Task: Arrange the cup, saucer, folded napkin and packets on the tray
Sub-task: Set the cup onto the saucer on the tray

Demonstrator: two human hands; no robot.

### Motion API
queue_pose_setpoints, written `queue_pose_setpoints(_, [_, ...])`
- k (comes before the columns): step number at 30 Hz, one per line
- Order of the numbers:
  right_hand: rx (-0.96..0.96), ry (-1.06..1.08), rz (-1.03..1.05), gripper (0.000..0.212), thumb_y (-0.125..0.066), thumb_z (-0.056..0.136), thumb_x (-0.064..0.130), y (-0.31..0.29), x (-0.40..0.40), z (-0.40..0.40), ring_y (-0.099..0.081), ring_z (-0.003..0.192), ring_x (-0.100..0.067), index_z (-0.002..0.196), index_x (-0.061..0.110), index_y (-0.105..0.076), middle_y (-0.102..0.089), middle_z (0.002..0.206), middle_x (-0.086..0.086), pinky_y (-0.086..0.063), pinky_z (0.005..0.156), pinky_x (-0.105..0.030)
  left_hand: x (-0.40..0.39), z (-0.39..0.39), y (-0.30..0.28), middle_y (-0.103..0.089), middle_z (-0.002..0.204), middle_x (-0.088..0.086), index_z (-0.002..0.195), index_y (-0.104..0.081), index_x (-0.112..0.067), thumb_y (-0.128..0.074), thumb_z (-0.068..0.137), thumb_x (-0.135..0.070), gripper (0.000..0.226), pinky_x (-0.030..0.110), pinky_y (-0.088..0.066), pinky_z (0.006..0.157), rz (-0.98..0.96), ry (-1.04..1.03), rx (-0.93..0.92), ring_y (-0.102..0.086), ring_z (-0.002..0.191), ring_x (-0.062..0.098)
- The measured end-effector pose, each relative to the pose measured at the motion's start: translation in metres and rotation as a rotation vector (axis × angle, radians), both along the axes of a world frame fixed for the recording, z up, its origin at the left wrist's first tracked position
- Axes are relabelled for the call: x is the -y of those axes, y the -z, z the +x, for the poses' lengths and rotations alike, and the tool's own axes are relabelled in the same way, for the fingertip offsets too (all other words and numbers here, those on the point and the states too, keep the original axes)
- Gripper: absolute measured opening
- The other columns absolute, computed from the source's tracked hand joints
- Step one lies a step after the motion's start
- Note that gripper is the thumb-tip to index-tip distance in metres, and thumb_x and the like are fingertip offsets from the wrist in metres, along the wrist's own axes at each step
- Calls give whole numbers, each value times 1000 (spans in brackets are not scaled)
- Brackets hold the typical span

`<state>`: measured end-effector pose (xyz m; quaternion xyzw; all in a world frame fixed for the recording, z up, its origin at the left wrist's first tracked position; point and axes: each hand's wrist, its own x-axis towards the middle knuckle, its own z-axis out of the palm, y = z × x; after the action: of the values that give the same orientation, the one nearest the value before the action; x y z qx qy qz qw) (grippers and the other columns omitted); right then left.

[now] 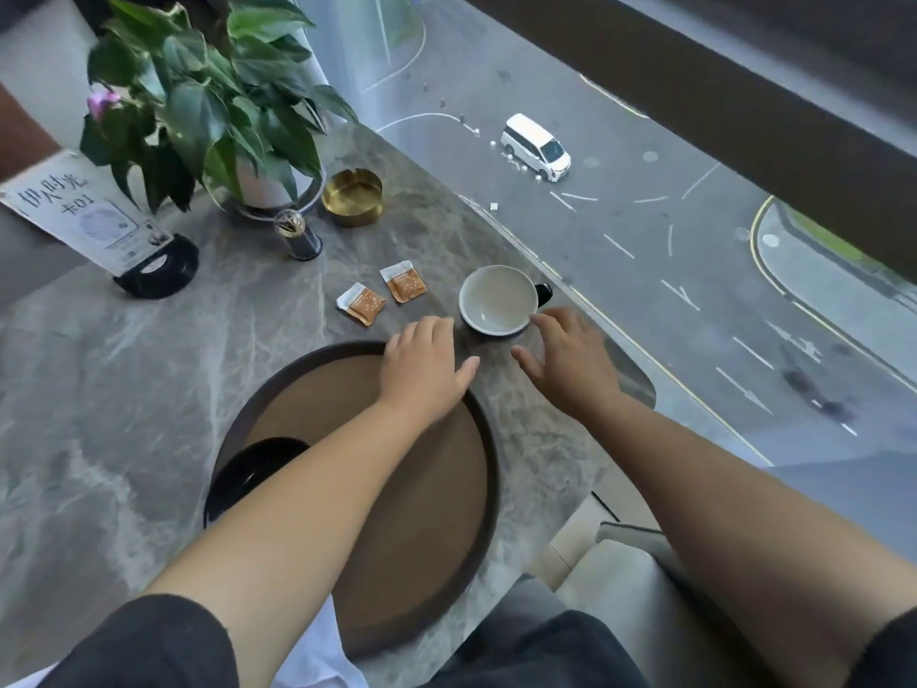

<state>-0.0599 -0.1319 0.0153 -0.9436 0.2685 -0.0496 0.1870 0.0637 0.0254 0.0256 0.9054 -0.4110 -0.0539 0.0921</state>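
1 saucer (pixel 253 469) on tray (pixel 489 469), cup (pixel 497 300) empty

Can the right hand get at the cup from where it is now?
Probably yes. The right hand is open just in front of the cup, fingertips near its rim, with bare table between. The left hand sits beside, not blocking.

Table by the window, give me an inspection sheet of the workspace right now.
Surface: grey marble table.
Job's things: round brown tray near the front edge; black saucer on its left side; cup and two orange packets on the table beyond the tray; napkin not identified.
Clutter: potted plant, brass ashtray, sign holder, small jar.
Hands: left hand and right hand open, empty, beside the cup.
Cables: nothing seen.
Surroundings: window over a street, white van.
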Motion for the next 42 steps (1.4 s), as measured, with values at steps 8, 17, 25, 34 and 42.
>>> queue_pose_setpoints(8, [36, -51, 72, 74, -70, 74, 53, 7, 42, 25, -45, 119, -33, 130, 12, -45, -46, 135, -10, -41, 96, -47, 27, 24, 13, -46, 138, 8, 137, -37, -12, -63, 81, -52, 73, 42, -33, 103, -44, -65, -145, -40, 125, 28])
queue_pose_setpoints(17, [-45, -164, 195, 101, -80, 64, 53, 18, 66, 39, -41, 127, -28, 143, 13, -33, -43, 138, -11, -36, 102, -39, 41, 35, 21, -47, 137, 5, 138, -34, -21, -71, 76, -47, 78, 40, -37, 100, -94, -101, -341, -42, 126, 25])
queue_pose_setpoints(25, [19, -171, 269, 87, -82, 64, 48, 17, 64, 42, -50, 113, -22, 134, 14, -43, -48, 127, -7, -42, 95, -34, 37, 33, 19, -52, 133, 2, 137, -33, -31, -71, 77, -43, 72, 32, -41, 83, -177, -144, -464, -52, 117, 23])
queue_pose_setpoints(34, [61, -187, 235, 88, -83, 61, 49, -7, 32, 36, -51, 111, -14, 134, 17, -45, -50, 126, -2, -43, 92, -30, 1, 25, -2, -51, 135, -1, 136, -35, -31, -73, 76, -39, 71, 28, -40, 85, -294, -127, -458, -49, 119, 17])
queue_pose_setpoints(42, [109, -238, 224, 87, -84, 60, 48, -27, -41, 29, -53, 108, -19, 132, 17, -46, -51, 122, -3, -46, 87, -35, -80, 10, -18, -52, 133, 0, 135, -36, -34, -74, 74, -41, 72, 28, -38, 87, -371, -166, -434, -49, 118, 17])
